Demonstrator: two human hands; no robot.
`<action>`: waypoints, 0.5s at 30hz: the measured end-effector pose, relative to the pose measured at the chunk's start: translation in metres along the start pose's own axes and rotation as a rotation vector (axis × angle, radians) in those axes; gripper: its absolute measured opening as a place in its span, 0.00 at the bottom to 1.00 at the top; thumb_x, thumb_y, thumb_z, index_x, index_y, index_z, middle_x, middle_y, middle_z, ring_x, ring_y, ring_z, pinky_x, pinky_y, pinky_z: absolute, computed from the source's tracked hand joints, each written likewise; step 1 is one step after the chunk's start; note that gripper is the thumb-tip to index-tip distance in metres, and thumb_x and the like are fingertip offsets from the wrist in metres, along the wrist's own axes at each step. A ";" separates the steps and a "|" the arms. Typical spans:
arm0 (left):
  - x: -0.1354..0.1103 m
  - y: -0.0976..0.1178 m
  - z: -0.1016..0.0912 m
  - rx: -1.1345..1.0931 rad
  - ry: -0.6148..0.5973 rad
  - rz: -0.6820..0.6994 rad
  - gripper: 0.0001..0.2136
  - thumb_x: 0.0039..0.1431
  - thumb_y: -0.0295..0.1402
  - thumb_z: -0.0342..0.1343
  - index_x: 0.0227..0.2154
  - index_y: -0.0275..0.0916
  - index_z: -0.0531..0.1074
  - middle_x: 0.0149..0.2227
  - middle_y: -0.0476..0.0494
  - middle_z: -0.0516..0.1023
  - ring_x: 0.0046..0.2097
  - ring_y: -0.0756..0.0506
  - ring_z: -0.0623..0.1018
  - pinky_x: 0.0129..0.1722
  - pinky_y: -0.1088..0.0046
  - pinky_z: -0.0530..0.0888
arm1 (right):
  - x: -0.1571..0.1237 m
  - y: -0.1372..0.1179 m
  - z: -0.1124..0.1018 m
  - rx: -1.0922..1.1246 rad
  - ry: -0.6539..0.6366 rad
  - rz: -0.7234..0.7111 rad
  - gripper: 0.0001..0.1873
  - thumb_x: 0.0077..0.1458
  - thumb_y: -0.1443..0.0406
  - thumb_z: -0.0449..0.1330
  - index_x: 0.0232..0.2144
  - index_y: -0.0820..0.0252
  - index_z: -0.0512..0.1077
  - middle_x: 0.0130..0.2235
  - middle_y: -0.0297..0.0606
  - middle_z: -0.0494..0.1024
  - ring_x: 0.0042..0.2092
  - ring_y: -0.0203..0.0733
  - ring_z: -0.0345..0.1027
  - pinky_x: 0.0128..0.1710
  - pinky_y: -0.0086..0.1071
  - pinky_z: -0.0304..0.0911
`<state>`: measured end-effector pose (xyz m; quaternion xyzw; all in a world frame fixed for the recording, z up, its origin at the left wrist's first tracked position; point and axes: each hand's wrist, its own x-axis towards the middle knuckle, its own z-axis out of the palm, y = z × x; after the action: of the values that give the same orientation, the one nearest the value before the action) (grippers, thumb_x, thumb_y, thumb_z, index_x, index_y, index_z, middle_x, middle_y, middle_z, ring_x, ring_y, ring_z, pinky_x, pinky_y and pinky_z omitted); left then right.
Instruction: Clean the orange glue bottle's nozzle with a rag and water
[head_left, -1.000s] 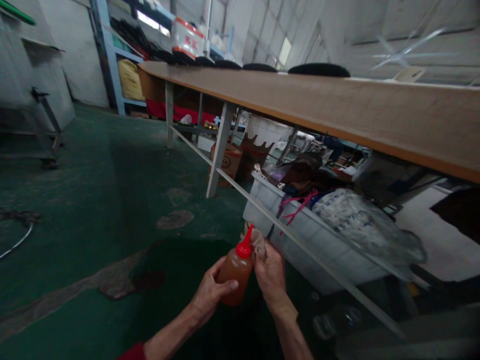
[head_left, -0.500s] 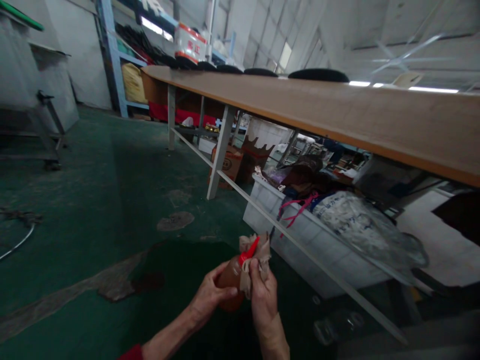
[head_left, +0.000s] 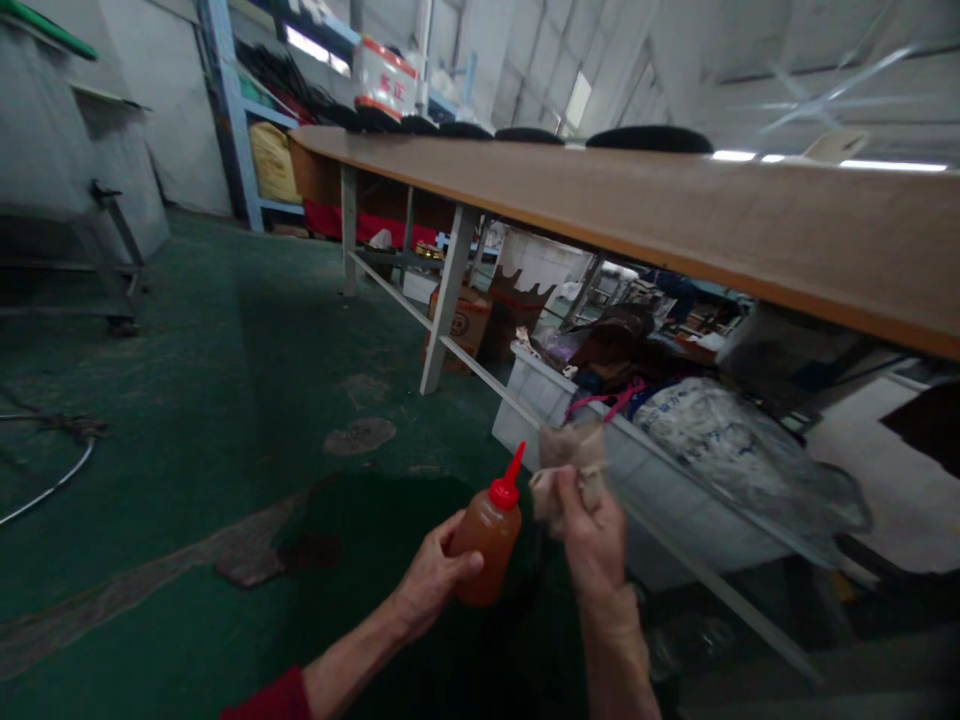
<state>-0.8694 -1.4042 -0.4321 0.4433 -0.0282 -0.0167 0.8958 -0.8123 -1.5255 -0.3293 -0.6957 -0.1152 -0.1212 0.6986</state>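
Note:
My left hand (head_left: 433,572) is wrapped round a squeeze bottle (head_left: 489,535) of amber liquid with a red pointed cap, held upright low in the middle of the view. A hand's width to its right, my right hand (head_left: 592,528) pinches a crumpled brownish rag (head_left: 564,464) above its fingers. Rag and bottle are apart, with the red nozzle fully exposed. Both forearms come up from the bottom edge, the left one in a red sleeve.
A long wooden workbench (head_left: 675,215) on white legs runs from far left to the right. Under it sit a white bin (head_left: 637,500) of clutter and plastic bags, and a cardboard box (head_left: 465,325). Stained green floor (head_left: 187,400) lies left, blue shelving (head_left: 232,110) at the back.
Half a second ago the rag was wrapped over the bottle's red nozzle. My right hand has since pulled it off to the right and up, leaving the cap bare. The left hand kept its grip.

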 end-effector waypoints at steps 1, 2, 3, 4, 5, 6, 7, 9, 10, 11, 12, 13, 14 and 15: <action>0.002 -0.002 0.000 -0.004 0.024 0.031 0.32 0.36 0.43 0.67 0.47 0.36 0.70 0.42 0.39 0.77 0.44 0.38 0.75 0.45 0.65 0.70 | -0.009 0.005 0.003 -0.046 -0.132 0.020 0.18 0.51 0.53 0.57 0.34 0.62 0.71 0.34 0.40 0.78 0.38 0.41 0.72 0.40 0.33 0.65; 0.003 -0.003 0.000 0.000 0.051 0.058 0.30 0.38 0.43 0.67 0.46 0.36 0.71 0.42 0.39 0.77 0.45 0.39 0.75 0.46 0.67 0.70 | -0.020 0.011 0.008 -0.086 -0.188 0.005 0.19 0.52 0.52 0.55 0.37 0.61 0.71 0.38 0.42 0.77 0.42 0.43 0.70 0.45 0.34 0.63; 0.005 -0.003 0.000 0.005 0.074 0.076 0.28 0.40 0.42 0.66 0.45 0.36 0.71 0.42 0.40 0.77 0.46 0.39 0.75 0.46 0.68 0.70 | -0.032 0.019 0.014 -0.113 -0.210 -0.006 0.20 0.54 0.52 0.53 0.40 0.61 0.70 0.41 0.42 0.76 0.46 0.43 0.68 0.49 0.36 0.60; 0.007 -0.002 0.000 0.001 0.093 0.080 0.26 0.42 0.42 0.65 0.45 0.36 0.71 0.43 0.40 0.77 0.46 0.40 0.75 0.45 0.70 0.70 | -0.044 0.027 0.020 -0.136 -0.200 -0.012 0.21 0.55 0.52 0.51 0.42 0.60 0.69 0.44 0.43 0.75 0.49 0.44 0.66 0.52 0.37 0.57; 0.008 0.001 0.000 -0.013 0.112 0.075 0.25 0.44 0.42 0.64 0.45 0.35 0.71 0.43 0.39 0.77 0.45 0.40 0.75 0.44 0.70 0.70 | -0.057 0.035 0.026 -0.160 -0.175 -0.004 0.22 0.56 0.52 0.49 0.44 0.61 0.68 0.46 0.44 0.74 0.51 0.44 0.65 0.54 0.37 0.55; 0.009 0.005 0.000 -0.035 0.132 0.069 0.25 0.44 0.43 0.63 0.45 0.35 0.71 0.42 0.39 0.78 0.45 0.40 0.76 0.43 0.70 0.71 | -0.068 0.044 0.031 -0.181 -0.152 0.020 0.23 0.57 0.51 0.48 0.45 0.61 0.67 0.47 0.45 0.73 0.51 0.44 0.64 0.55 0.38 0.55; 0.009 0.009 0.000 -0.059 0.150 0.069 0.26 0.44 0.44 0.63 0.46 0.35 0.70 0.42 0.39 0.78 0.43 0.40 0.76 0.42 0.69 0.72 | -0.079 0.052 0.035 -0.200 -0.133 0.050 0.24 0.57 0.51 0.48 0.46 0.62 0.66 0.47 0.47 0.73 0.51 0.45 0.65 0.54 0.38 0.55; 0.010 0.017 0.000 -0.088 0.185 0.087 0.28 0.44 0.46 0.62 0.47 0.36 0.68 0.41 0.39 0.78 0.42 0.40 0.77 0.41 0.68 0.72 | -0.091 0.062 0.039 -0.225 -0.105 0.086 0.24 0.57 0.51 0.48 0.48 0.62 0.65 0.46 0.48 0.74 0.50 0.46 0.66 0.52 0.38 0.58; 0.010 0.020 -0.001 -0.085 0.186 0.100 0.28 0.44 0.46 0.63 0.47 0.37 0.68 0.41 0.39 0.79 0.42 0.40 0.77 0.41 0.68 0.72 | -0.093 0.062 0.040 -0.231 -0.083 0.081 0.24 0.57 0.51 0.49 0.48 0.61 0.65 0.46 0.48 0.74 0.50 0.47 0.66 0.52 0.38 0.59; 0.010 0.021 -0.001 -0.073 0.176 0.110 0.28 0.43 0.45 0.64 0.47 0.36 0.69 0.41 0.40 0.79 0.41 0.40 0.77 0.40 0.69 0.72 | -0.090 0.060 0.040 -0.235 -0.056 0.055 0.24 0.57 0.52 0.49 0.48 0.61 0.65 0.46 0.47 0.74 0.51 0.47 0.65 0.52 0.39 0.58; 0.010 0.021 -0.001 -0.058 0.159 0.113 0.28 0.41 0.44 0.65 0.45 0.36 0.70 0.41 0.40 0.79 0.42 0.40 0.77 0.40 0.70 0.72 | -0.084 0.056 0.040 -0.237 -0.037 0.016 0.24 0.57 0.52 0.48 0.49 0.61 0.65 0.47 0.47 0.74 0.53 0.47 0.63 0.54 0.40 0.55; 0.010 0.020 -0.001 -0.045 0.138 0.105 0.28 0.40 0.44 0.66 0.44 0.36 0.70 0.41 0.40 0.79 0.42 0.40 0.77 0.40 0.70 0.72 | -0.076 0.049 0.039 -0.234 -0.032 -0.026 0.24 0.57 0.52 0.48 0.49 0.61 0.65 0.47 0.46 0.73 0.55 0.47 0.61 0.57 0.41 0.51; 0.010 0.019 0.000 -0.039 0.113 0.091 0.29 0.38 0.43 0.67 0.44 0.35 0.71 0.41 0.40 0.79 0.43 0.40 0.77 0.40 0.71 0.72 | -0.066 0.043 0.039 -0.225 -0.045 -0.068 0.24 0.58 0.52 0.47 0.50 0.61 0.64 0.48 0.46 0.72 0.56 0.46 0.59 0.58 0.43 0.48; 0.009 0.019 0.001 -0.042 0.090 0.079 0.30 0.36 0.44 0.67 0.44 0.35 0.71 0.40 0.39 0.79 0.44 0.39 0.77 0.41 0.70 0.72 | -0.058 0.037 0.038 -0.205 -0.088 -0.090 0.24 0.58 0.52 0.46 0.50 0.60 0.65 0.48 0.45 0.73 0.56 0.46 0.58 0.59 0.43 0.46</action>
<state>-0.8602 -1.3942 -0.4161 0.4231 -0.0048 0.0382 0.9052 -0.8549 -1.4870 -0.3834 -0.7624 -0.1636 -0.1330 0.6118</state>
